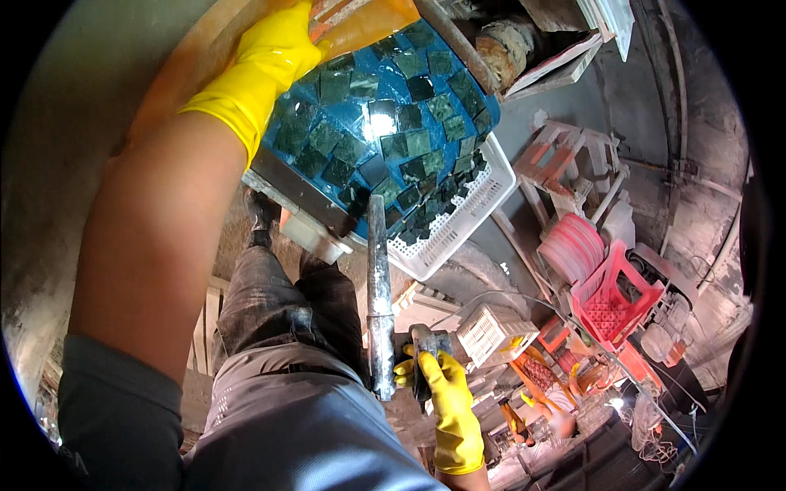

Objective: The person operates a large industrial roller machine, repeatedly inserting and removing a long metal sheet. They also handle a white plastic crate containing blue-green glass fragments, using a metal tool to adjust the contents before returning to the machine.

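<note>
My left hand (278,45), in a yellow rubber glove, reaches to the upper edge, beside an orange panel (372,20). Its fingertips are cut off there, so its grip does not show. Below it, square dark-green tiles (417,143) lie scattered over a wet, shiny blue surface (385,90). More dark tiles sit along the near side of a white perforated crate (483,204). My right hand (449,401), also gloved in yellow, is low by my waist. Its fingers are closed round a dark, upright, handle-like piece (422,360), next to a grey metal pipe (379,303).
At the right stand a worn wooden stool (557,155), a stack of pinkish round discs (571,245) and a red plastic crate (618,299). A cream crate (495,335) lies beyond my right hand. Another person (561,425) is at the lower right. A cable (589,344) crosses there.
</note>
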Demonstrator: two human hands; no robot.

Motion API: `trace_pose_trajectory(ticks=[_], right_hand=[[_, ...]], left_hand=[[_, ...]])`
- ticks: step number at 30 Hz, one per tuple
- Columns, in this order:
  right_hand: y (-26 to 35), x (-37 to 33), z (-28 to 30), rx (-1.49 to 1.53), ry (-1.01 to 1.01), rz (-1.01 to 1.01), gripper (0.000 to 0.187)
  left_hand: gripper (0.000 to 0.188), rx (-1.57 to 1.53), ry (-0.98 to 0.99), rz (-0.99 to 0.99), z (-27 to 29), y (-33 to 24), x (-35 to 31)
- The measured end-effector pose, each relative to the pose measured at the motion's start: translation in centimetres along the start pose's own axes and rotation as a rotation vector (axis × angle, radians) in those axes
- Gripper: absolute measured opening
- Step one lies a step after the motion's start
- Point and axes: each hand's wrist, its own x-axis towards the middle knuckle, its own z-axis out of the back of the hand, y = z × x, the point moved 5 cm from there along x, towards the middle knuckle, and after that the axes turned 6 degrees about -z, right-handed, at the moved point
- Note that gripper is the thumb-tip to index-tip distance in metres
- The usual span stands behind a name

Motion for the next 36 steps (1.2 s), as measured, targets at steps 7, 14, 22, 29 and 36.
trace_pose_trajectory(ticks=[7,14,22,29,36], right_hand=[[0.4,0.5,0.5,0.028,0.004,-0.012,0.039],[2.0,0.9,0.9,0.064,0.035,0.009,0.037],[6.5,1.3,0.1,0.006,-0.027,0.33,0.063],[17.2,1.3,2.2,-0.28,-0.222,0.516,0.033],[34.3,-2.7,2.9,-0.185,-0.254,1.011,0.032]], left_hand=[[0.06,-0.014,0.043,0.029,0.8,-0.3,0.1],[0.065,-0.049,0.081,0.057,1.4,-0.4,0.4],[0.067,-0.06,0.124,0.111,1.4,-0.8,0.5],[0.067,-0.09,0.13,0.129,2.2,-1.0,0.6],[0.064,-0.162,0.165,0.183,2.6,-1.0,1.0]])
